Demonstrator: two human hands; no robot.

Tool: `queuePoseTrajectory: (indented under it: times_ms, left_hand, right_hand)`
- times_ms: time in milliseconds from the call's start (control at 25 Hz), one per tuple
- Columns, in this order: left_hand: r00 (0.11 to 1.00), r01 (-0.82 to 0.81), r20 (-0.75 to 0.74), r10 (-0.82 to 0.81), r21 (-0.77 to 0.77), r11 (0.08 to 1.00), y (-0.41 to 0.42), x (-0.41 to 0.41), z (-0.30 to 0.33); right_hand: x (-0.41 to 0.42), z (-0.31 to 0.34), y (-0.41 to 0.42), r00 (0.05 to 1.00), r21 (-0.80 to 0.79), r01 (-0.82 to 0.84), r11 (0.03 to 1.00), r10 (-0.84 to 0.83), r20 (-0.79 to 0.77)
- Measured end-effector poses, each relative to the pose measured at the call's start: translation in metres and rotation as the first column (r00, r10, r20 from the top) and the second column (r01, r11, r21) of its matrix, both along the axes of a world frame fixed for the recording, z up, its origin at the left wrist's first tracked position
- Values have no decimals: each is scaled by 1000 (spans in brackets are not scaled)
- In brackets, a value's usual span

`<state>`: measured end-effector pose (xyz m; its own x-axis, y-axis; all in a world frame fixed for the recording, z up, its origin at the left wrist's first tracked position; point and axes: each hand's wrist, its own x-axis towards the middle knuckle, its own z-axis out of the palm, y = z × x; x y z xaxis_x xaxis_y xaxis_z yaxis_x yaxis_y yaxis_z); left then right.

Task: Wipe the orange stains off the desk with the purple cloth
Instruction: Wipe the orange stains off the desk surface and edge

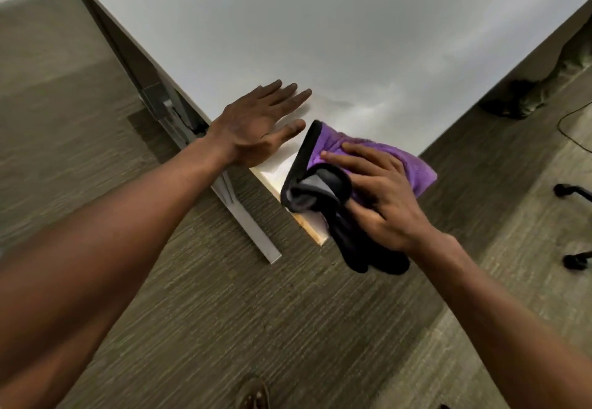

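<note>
The purple cloth (pixel 333 147), black-edged with a dark grey underside, lies crumpled on the near corner of the white desk (pixel 288 40), part of it hanging off the edge. My right hand (pixel 381 197) presses down on the cloth and grips it. My left hand (pixel 256 123) rests flat on the desk just left of the cloth, fingers spread, holding nothing. I see no orange stain on the bare desk surface; the part under the cloth and hands is hidden.
A grey metal desk leg (pixel 246 216) runs down to the carpeted floor (pixel 256 312). Black chair casters (pixel 573 190) stand at the right. A dark bundle (pixel 519 97) and a thin cable lie on the floor under the desk's right side.
</note>
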<state>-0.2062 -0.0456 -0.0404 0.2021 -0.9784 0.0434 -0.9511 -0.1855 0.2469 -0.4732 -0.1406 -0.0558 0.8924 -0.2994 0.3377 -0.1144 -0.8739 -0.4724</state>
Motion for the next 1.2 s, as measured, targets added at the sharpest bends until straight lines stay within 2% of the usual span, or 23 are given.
queuePoseTrajectory:
  times_ms: [80, 200, 240, 360, 440, 520, 600, 640, 760, 840, 1000, 1040, 1120, 1200]
  left_hand:
    - [1000, -8, -22, 8, 2, 1000, 1, -1, 1]
    - [1000, -27, -10, 27, 2, 1000, 4, 0, 1]
    - [1000, -24, -6, 24, 5, 1000, 3, 0, 2]
    - [999, -34, -16, 34, 9, 999, 2, -2, 2]
    - [999, -43, -22, 43, 2, 999, 2, -2, 3]
    - [999, -35, -21, 35, 5, 999, 3, -2, 3]
    - [999, -23, -26, 23, -2, 1000, 4, -2, 4]
    - [999, -27, -29, 26, -18, 999, 4, -2, 3]
    - [990, -100, 94, 109, -94, 991, 6, -3, -1]
    - [980, -130, 135, 144, -109, 986, 5, -3, -2]
    - [993, -86, 76, 94, -102, 991, 4, -2, -2]
    - [994, -83, 65, 91, -114, 990, 4, -1, -2]
    - [994, -98, 37, 104, -136, 986, 4, 0, -4]
    - [992, -111, 34, 118, -150, 982, 3, 1, -5]
  right_hand:
    - [0, -3, 17, 997, -29, 76, 997, -76, -1]
    - [-22, -12, 26, 994, 5, -106, 994, 106, -19]
    - [-23, -8, 11, 993, 36, -114, 993, 115, -25]
    - [-1, 6, -17, 992, 124, 112, 986, -105, -65]
    - [6, 2, 10, 978, 101, 205, 973, -199, -65]
    - [-8, -5, 40, 997, 67, 69, 995, -68, -24]
    - [-22, -3, 32, 996, 71, -84, 994, 87, -35]
    - [-21, 1, 18, 994, 77, -83, 994, 88, -65]
    - [11, 16, -6, 969, 23, 171, 985, -164, -183]
    - [26, 18, 14, 948, -20, 254, 967, -253, -194]
    - [-2, 17, 34, 984, 54, -32, 998, 41, -176]
    - [-4, 22, 25, 979, 37, -48, 998, 55, -197]
    - [16, 34, 6, 961, -4, 131, 991, -128, -244]
    - [45, 41, 3, 892, -57, 341, 938, -342, -296]
